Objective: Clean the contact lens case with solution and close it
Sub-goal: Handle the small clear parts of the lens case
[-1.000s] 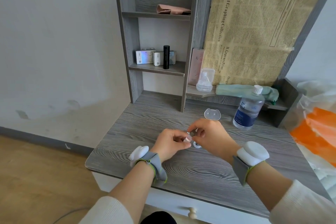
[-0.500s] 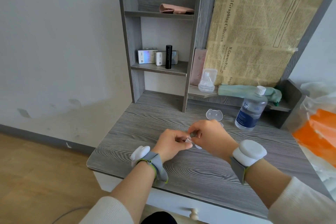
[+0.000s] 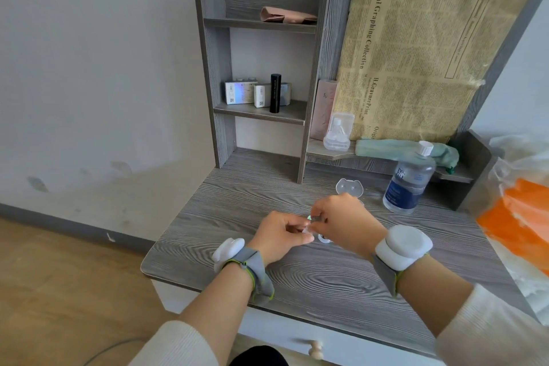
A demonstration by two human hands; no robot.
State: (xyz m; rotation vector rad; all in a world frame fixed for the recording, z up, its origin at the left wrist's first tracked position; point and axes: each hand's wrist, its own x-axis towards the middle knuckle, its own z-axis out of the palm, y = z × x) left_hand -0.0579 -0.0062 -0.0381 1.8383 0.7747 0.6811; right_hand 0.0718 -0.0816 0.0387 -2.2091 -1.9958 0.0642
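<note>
A clear contact lens case [image 3: 350, 187] with two rounded ears is seen lying on the grey desk [image 3: 237, 205], just left of the solution bottle [image 3: 408, 181]; its near edge is hidden by the right hand [image 3: 346, 218]. Farther left of the bottle and nearer the viewer, a small round clear cup [image 3: 323, 239] is set on the desk under the fingertips. Above it, a tiny clear piece [image 3: 307, 229] is pinched by the curled fingers of the left hand [image 3: 280, 236], and a small dark object [image 3: 314, 218] is pinched by the right hand; what either item is cannot be told. The bottle is stood upright and capped. Behind the bottle, a green cloth [image 3: 401, 150] is laid on a low shelf.
</note>
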